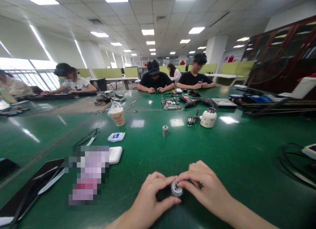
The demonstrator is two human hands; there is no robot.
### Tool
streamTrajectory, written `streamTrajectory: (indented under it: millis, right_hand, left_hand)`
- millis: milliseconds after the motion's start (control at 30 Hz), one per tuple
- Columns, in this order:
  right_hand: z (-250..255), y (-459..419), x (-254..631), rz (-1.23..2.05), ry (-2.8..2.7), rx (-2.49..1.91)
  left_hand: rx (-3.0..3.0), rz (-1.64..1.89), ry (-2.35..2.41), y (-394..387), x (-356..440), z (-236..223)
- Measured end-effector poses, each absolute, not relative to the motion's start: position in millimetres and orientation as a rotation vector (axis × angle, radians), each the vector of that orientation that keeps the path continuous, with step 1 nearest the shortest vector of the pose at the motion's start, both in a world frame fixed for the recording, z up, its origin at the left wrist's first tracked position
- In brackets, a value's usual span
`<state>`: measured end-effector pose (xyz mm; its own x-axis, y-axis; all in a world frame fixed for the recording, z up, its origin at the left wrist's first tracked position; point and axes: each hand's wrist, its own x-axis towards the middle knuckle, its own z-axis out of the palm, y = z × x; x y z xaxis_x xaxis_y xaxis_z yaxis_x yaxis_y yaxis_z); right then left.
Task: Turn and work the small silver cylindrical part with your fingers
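A small silver metal cylinder with a pale round top and dark holes, like a small motor (176, 189), stands on the green table near its front edge. My left hand (153, 195) grips its side between thumb and forefinger. From the right, my right hand (202, 183) pinches thumb and forefinger together at the cylinder's top; whatever lies between those fingertips is too small to make out. Farther forward, a second similar metal cylinder (165, 131) stands upright, apart from both hands.
Leftward lie a white square case (115, 155), a blue-and-white packet (116, 137) and cables. Beyond stand a bagged cup (117, 114), a cream bottle (208, 117), a circuit board (171, 104) and a power drill (197, 102). Several people sit across the green table (237, 150).
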<state>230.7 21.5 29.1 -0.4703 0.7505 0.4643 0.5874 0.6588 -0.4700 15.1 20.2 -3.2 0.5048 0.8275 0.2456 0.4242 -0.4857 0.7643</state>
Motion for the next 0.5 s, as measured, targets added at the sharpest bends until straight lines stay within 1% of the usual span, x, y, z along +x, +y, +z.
streamTrajectory:
  millis: [300, 500]
  right_hand:
    - [27.8, 18.8, 224.9, 0.408, -2.256, -1.077]
    - [32.3, 16.3, 230.5, 0.514, -2.078, -1.234]
  left_hand:
    - [2.124, 0.808, 1.001, 19.2, 15.6, 1.7]
    - [2.125, 0.814, 1.015, 19.3, 14.4, -1.4]
